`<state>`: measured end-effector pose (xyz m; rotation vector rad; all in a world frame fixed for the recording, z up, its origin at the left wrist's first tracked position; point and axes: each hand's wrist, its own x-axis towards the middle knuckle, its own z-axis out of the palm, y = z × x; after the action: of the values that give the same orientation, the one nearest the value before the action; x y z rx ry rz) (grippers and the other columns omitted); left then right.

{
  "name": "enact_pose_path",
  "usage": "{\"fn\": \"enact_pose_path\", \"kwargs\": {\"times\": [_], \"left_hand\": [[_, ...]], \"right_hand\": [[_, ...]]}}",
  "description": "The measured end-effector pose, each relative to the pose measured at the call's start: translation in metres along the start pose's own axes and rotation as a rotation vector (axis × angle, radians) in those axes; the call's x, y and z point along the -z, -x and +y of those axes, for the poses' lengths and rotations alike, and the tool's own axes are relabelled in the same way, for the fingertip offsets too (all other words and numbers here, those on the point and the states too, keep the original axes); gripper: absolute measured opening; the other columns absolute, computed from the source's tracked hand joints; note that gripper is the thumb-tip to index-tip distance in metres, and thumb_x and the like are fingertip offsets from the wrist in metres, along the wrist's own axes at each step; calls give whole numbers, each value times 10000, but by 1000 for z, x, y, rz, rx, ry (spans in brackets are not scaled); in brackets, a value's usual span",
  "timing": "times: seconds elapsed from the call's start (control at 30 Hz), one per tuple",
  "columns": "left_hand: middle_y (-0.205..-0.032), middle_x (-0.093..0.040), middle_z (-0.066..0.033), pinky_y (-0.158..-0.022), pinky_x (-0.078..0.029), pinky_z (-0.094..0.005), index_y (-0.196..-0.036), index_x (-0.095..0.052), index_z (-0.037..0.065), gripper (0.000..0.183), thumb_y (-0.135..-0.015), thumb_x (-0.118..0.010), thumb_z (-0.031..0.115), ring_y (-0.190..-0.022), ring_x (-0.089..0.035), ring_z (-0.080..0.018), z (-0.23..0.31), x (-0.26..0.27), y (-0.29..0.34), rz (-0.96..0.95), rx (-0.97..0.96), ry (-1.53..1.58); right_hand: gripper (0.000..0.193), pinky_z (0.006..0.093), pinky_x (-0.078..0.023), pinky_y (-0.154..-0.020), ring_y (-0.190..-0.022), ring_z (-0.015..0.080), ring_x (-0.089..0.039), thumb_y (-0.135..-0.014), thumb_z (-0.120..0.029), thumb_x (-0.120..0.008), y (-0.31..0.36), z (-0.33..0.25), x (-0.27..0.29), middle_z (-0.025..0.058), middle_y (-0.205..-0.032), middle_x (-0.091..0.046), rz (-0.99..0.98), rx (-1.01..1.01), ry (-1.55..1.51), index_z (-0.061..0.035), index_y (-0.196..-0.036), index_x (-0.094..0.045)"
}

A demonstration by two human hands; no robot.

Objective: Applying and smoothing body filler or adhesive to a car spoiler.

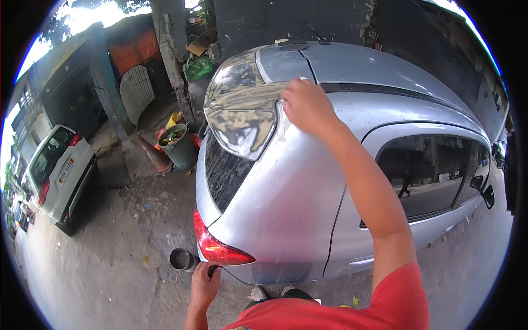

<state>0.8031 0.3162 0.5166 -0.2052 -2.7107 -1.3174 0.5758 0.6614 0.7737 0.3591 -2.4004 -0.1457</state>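
A silver hatchback (pixel 275 214) fills the middle, its rear toward the left. Its rear spoiler (pixel 242 124) is patchy, with dull tan areas and glossy grey ones. Beside the spoiler's edge, a pale strip of tape (pixel 282 125) runs down the body. My right hand (pixel 308 104) is closed at the tape's upper end, fingers curled against the roof corner. Low by the red tail light (pixel 217 245), my left hand (pixel 204 281) has bent fingers around something dark at the bumper edge, too small to make out.
A dark bucket (pixel 183 259) stands on the ground near my left hand. Farther off are a full rubbish bin (pixel 179 148) and an orange cone (pixel 154 154). A white car (pixel 58 176) is parked at left. A dark wall (pixel 330 22) rises behind the hatchback.
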Motion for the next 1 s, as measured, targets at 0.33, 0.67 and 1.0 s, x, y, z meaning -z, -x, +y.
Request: {"fn": "enact_pose_path", "kwargs": {"times": [0.33,0.67,1.0], "left_hand": [[-912,-638,-148,-808,-480,-370,-958,-644,5,89,-886,-656,57,-891,-627,-322,131,16,-142,189,-422,57],[-966,-645,-173,-820,-478,-371,-1031,-625,9,187,-924,-654,159,-898,-611,-336,278,0,-303,186,-753,-207],[-1012,-632,-136,-817,-492,-402,-1012,-654,47,160,-910,-663,170,-955,-618,-342,279,-21,-331,152,-807,-302]], "right_hand": [[141,422,-465,-853,-1034,229,-584,-892,-125,-616,37,54,15,30,-1025,-610,244,203,-81,-124,-981,-725],[249,427,-452,-986,-1152,291,-569,-939,-207,-612,90,208,54,86,-1208,-593,436,-179,16,-56,-1130,-665],[287,416,-468,-992,-1159,293,-579,-941,-251,-627,88,211,44,80,-1298,-584,461,-162,69,-76,-1166,-657]]}}
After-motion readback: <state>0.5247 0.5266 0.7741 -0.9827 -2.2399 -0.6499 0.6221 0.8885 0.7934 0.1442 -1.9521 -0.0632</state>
